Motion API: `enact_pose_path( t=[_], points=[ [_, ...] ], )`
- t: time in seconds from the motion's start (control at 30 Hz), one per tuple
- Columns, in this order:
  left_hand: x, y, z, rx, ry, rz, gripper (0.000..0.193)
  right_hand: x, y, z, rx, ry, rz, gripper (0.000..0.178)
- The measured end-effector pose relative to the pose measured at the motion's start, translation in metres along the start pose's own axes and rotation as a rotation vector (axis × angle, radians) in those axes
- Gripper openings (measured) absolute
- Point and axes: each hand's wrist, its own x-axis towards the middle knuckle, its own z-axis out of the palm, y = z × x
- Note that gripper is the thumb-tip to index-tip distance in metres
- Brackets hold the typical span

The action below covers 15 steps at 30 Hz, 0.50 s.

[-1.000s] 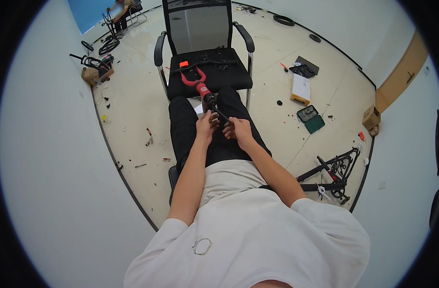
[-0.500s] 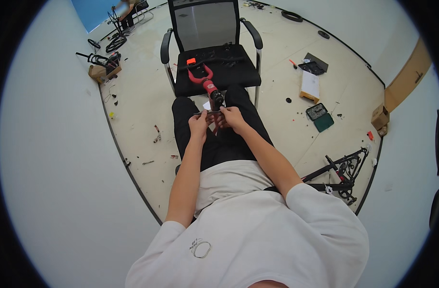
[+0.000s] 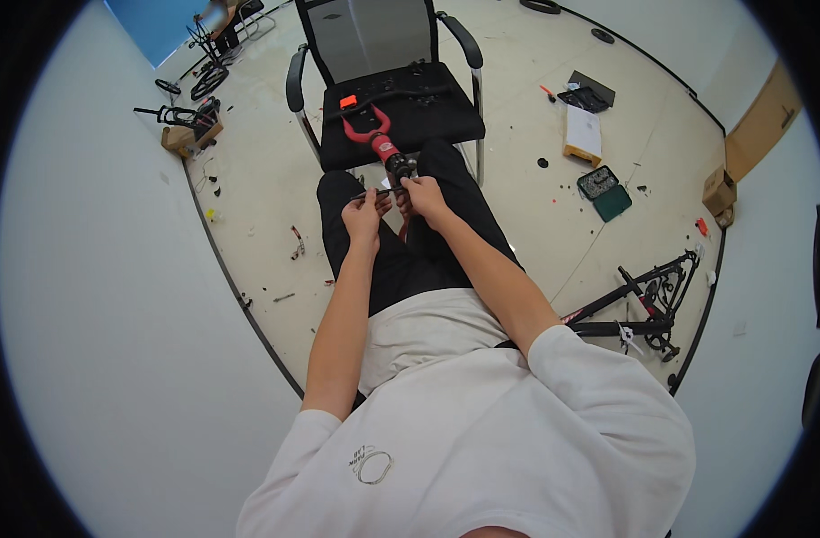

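A red, fork-shaped bike part (image 3: 385, 145) extends from the chair seat's front edge toward my lap, its two prongs pointing away from me. Its near end is black, and my right hand (image 3: 420, 199) is closed around it there, fingers partly hidden. My left hand (image 3: 365, 215) pinches a thin dark rod-like tool (image 3: 386, 192) lying crosswise, whose right end meets my right fingers. Below the hands, a narrow red piece (image 3: 404, 229) shows between my thighs; whether it belongs to the same part I cannot tell.
A black office chair (image 3: 468, 121) faces me, with an orange object (image 3: 348, 102) and a black bar (image 3: 387, 94) on its seat. A black bike frame (image 3: 638, 300) lies at right, near a green tool case (image 3: 612, 203). Another person (image 3: 226, 34) is at far left.
The view has shifted slightly. My left hand has dropped a little, and the thin tool now slants and sticks out further past its fingers. My right hand stays at the part's black end.
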Motion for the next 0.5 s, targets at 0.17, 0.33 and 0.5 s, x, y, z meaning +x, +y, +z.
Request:
enact_pose_path(
  t=[0.17,0.33,0.5],
  points=[
    [-0.002,0.004,0.004,-0.005,-0.019,0.035,0.021,0.003,-0.005,-0.002,-0.018,0.003,0.026,0.029],
    [-0.001,0.005,0.004,0.009,-0.023,0.050,0.022,0.010,-0.013,-0.008,0.108,-0.079,0.191,0.025],
    [-0.005,0.015,0.018,0.079,-0.013,0.105,0.024,0.022,-0.022,-0.019,0.251,-0.202,0.352,0.023]
  ],
)
